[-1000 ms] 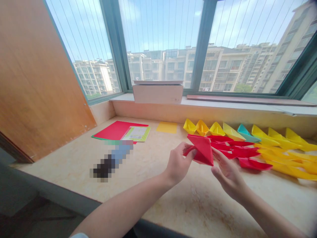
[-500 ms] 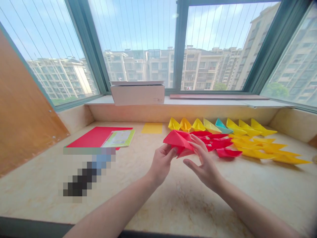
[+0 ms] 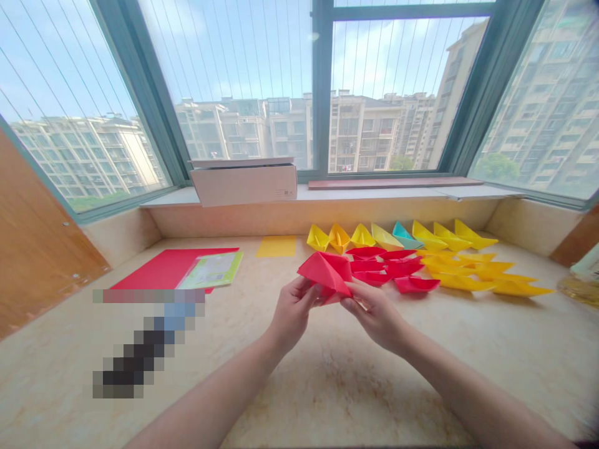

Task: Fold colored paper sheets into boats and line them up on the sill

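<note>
A folded piece of red paper point(image 3: 327, 272) is held up above the counter between my two hands. My left hand point(image 3: 296, 307) pinches its left lower edge with thumb and fingers. On the other side, my right hand point(image 3: 374, 312) grips the right lower corner, thumb at the near side. The paper has a peaked, pointed shape, and its underside is partly hidden by my fingers. Just behind and to the right lie several red paper boats point(image 3: 405, 268). A row of yellow paper boats point(image 3: 362, 236) stands behind them, with one teal paper boat point(image 3: 405, 236) among them.
More yellow boats point(image 3: 519, 285) spread to the right. At the left lie red paper sheets point(image 3: 154, 268), a green-edged packet point(image 3: 213, 269) and a blurred-out object point(image 3: 145, 349). A yellow square sheet point(image 3: 276, 246) lies at the back; a white box point(image 3: 246, 184) sits on the window ledge.
My right hand was open beside the red paper and now grips its right corner. The paper has been turned in my hands. The view has swung to the right.
</note>
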`<action>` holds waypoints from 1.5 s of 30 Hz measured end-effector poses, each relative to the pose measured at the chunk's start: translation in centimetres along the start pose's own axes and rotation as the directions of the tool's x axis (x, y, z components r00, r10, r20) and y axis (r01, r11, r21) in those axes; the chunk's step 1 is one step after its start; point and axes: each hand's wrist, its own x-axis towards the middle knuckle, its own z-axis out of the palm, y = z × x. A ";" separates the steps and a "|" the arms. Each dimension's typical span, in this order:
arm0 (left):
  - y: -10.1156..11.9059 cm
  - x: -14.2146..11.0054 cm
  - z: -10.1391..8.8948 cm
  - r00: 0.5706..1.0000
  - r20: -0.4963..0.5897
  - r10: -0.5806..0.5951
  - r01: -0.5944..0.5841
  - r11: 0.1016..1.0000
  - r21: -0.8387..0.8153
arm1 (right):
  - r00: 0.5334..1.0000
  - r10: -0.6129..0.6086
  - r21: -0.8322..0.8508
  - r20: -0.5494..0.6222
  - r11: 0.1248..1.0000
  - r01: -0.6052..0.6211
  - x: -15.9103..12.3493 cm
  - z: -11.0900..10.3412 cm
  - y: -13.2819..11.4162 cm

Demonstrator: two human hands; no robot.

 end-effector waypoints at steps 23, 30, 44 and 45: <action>0.1 0.4 -1.7 0.960 0.277 0.033 -0.135 0.924 0.357 | 0.987 0.065 0.005 -0.146 0.998 -0.066 0.2 -1.1 1.5; 0.9 0.7 -2.7 0.907 0.297 0.298 -0.412 0.483 0.773 | 0.989 0.001 -0.239 -0.147 0.970 -0.037 -0.2 -0.7 1.4; 0.3 -0.2 -1.6 0.835 0.501 0.228 -0.543 0.194 0.817 | 0.994 0.078 -0.204 -0.082 0.974 -0.093 -0.3 0.4 -0.2; 0.4 -0.2 -1.5 0.852 0.475 0.221 -0.519 0.236 0.822 | 0.993 0.080 -0.200 -0.090 0.975 -0.096 -0.3 0.3 -0.2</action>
